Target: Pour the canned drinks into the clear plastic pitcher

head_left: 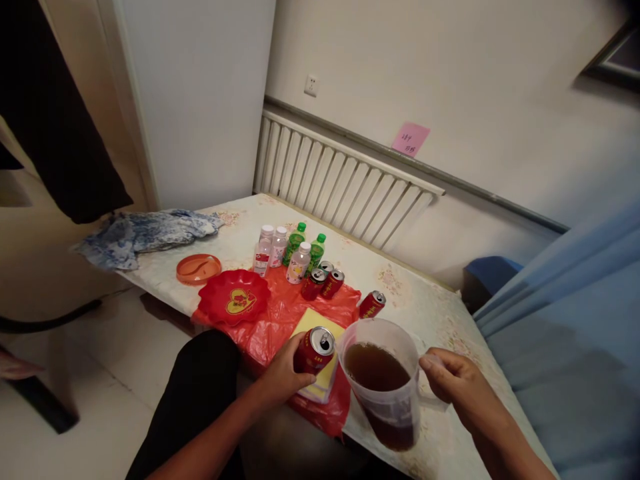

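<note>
**Can and jug in hand at the table edge**

We sit at the table [425, 293], red sheet [280, 313] spread across it. Our right hand [457, 383] grips the handle of the jug [385, 387], half full of brown drink. Our left hand [285, 377] is wrapped round an opened can [315, 350] resting on a yellow pad [313, 323], just beside the jug. Pouring looks to be the step; tipping needs care at the rim. Behind stand bottles [287, 250], three more cans [325, 280] and a red dish [235, 297], well apart.

pink note [411, 139] on wall, handwriting (too small), unreadable
</note>
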